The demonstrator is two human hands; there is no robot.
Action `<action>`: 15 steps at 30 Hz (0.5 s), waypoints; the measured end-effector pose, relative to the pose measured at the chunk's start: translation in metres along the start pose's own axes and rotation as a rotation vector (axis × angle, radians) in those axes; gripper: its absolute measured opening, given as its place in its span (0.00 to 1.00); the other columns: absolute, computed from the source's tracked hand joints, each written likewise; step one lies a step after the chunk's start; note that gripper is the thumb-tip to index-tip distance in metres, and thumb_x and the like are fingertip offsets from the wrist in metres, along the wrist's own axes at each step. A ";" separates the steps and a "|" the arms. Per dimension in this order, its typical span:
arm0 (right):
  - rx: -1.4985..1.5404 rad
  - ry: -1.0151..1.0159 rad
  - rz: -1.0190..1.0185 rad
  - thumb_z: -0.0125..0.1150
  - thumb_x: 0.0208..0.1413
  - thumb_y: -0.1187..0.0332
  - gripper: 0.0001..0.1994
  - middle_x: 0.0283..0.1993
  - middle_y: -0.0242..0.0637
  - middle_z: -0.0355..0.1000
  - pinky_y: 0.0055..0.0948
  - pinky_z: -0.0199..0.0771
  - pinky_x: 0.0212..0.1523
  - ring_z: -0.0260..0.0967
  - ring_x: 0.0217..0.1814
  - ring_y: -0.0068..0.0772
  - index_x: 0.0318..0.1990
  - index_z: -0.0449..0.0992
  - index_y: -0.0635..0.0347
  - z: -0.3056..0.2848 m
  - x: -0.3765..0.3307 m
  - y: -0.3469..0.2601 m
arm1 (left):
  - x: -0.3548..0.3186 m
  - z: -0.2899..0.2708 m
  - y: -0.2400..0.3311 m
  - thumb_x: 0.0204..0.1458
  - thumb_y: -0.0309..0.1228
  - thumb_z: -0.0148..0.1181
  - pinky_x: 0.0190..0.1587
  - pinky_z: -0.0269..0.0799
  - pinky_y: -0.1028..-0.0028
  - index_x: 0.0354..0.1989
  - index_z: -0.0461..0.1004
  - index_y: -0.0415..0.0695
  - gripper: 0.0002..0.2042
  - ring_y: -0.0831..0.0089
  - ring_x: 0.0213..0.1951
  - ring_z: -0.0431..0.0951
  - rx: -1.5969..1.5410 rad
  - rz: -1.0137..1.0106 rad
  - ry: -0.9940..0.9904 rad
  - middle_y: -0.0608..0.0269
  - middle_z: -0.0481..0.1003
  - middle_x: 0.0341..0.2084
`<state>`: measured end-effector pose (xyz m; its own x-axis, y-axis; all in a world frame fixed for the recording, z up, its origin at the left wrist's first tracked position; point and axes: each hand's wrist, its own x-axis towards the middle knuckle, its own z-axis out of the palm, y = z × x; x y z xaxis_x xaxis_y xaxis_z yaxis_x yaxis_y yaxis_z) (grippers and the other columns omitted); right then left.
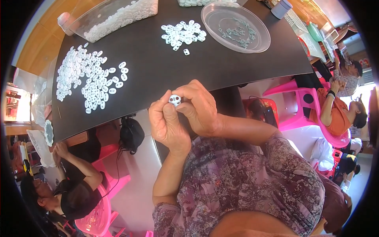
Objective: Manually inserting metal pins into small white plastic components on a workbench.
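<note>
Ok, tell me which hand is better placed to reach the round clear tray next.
The right hand, probably: it is nearer the round clear tray, which lies ahead and to the right. Both hands pinch the small white piece, so the left hand would have to keep it.

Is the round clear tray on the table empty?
No, small grey pieces lie scattered in the round clear tray.

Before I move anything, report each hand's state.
Left hand: closed, pinching the small white piece.
Right hand: closed, holding the same small white piece from the right.
</note>
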<state>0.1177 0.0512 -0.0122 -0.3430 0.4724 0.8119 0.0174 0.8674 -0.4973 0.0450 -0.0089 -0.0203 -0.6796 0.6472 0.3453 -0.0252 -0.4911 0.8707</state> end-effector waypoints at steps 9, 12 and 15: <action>-0.016 0.011 -0.078 0.58 0.48 0.77 0.12 0.32 0.43 0.68 0.29 0.65 0.25 0.63 0.26 0.36 0.40 0.67 0.69 -0.001 0.001 -0.001 | -0.003 0.000 -0.002 0.59 0.31 0.48 0.36 0.65 0.81 0.40 0.70 0.34 0.11 0.82 0.32 0.66 0.134 0.130 0.008 0.67 0.67 0.31; -0.020 0.010 -0.108 0.58 0.49 0.77 0.11 0.32 0.43 0.68 0.29 0.64 0.24 0.63 0.25 0.36 0.40 0.68 0.68 0.001 0.002 0.001 | -0.003 0.002 0.001 0.59 0.31 0.47 0.34 0.64 0.79 0.38 0.70 0.34 0.11 0.80 0.30 0.65 0.182 0.135 0.017 0.65 0.66 0.28; -0.018 0.028 -0.131 0.58 0.48 0.77 0.11 0.31 0.43 0.68 0.29 0.64 0.24 0.63 0.24 0.36 0.39 0.68 0.68 0.003 0.000 0.004 | -0.001 0.002 -0.002 0.59 0.30 0.46 0.33 0.64 0.77 0.36 0.69 0.34 0.10 0.76 0.29 0.66 0.244 0.176 0.020 0.63 0.66 0.26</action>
<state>0.1151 0.0547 -0.0152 -0.3171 0.3586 0.8780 -0.0093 0.9245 -0.3810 0.0474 -0.0076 -0.0216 -0.6721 0.5519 0.4937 0.2695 -0.4388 0.8572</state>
